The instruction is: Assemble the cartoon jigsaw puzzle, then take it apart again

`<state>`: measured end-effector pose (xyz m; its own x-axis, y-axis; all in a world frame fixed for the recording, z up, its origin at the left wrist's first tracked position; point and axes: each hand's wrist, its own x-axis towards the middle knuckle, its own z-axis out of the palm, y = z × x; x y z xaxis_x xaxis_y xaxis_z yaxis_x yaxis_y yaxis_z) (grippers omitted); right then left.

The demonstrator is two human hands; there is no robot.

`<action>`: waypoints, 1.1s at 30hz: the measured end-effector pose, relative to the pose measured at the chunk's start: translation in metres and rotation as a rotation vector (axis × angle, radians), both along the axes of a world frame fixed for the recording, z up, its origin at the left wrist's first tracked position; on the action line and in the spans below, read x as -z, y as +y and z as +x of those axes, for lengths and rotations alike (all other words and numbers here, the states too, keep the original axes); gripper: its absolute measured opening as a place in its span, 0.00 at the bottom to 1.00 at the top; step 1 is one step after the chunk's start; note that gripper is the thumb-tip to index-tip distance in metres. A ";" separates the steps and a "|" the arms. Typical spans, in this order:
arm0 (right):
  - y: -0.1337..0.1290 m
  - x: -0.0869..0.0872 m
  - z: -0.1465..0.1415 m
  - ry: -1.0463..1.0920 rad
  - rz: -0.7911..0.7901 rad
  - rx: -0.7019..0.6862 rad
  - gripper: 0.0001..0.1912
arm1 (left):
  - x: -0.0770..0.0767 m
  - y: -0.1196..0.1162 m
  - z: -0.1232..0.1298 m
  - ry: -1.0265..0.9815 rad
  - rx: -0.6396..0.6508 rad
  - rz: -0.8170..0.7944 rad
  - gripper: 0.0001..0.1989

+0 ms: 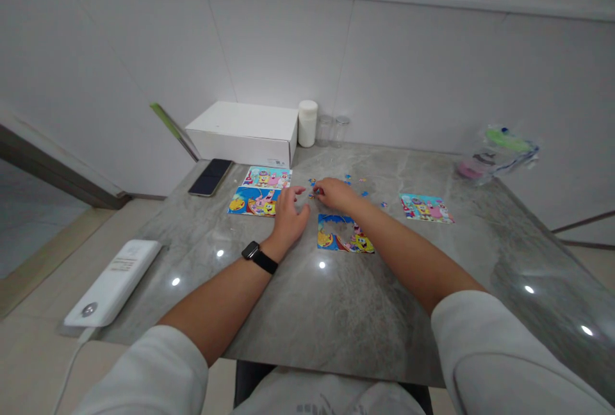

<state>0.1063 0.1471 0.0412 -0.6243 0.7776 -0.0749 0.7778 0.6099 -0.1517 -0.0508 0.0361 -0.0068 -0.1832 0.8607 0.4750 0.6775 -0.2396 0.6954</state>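
Note:
My right hand (pixel 335 193) has its fingertips pinched together on a small puzzle piece (pixel 316 191), partly hidden by the fingers. My left hand (pixel 289 213) is open, thumb and fingers apart, beside the right edge of a blue picture card (pixel 252 201). Below my right wrist lies a jigsaw (pixel 323 243) with cartoon figures; its border is together and grey tabletop shows through its middle. Loose puzzle pieces (pixel 365 194), several of them and mostly blue, are scattered beyond and right of my right hand.
Another cartoon card (pixel 266 176) touches the blue one, and a third card (pixel 427 208) lies right. At the back stand a white box (pixel 240 135), a white bottle (pixel 307 123) and two clear jars (pixel 340 132). A phone (pixel 211 177), a white corded device (pixel 115 280) and a plastic bag (pixel 497 152) also lie on the table (pixel 336 312).

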 end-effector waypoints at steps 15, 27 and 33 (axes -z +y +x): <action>0.037 -0.002 0.034 0.006 0.029 0.141 0.14 | -0.004 -0.001 0.002 -0.039 0.010 -0.016 0.20; 0.025 0.008 0.013 -0.021 0.010 0.057 0.13 | -0.004 0.001 0.002 -0.055 0.036 -0.016 0.19; 0.031 0.005 0.017 -0.068 0.005 0.082 0.11 | -0.004 0.000 0.002 -0.065 0.041 0.000 0.18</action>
<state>0.1230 0.1780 0.0363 -0.5519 0.8266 -0.1106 0.8337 0.5440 -0.0943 -0.0484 0.0361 -0.0028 -0.1783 0.8683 0.4629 0.6206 -0.2658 0.7377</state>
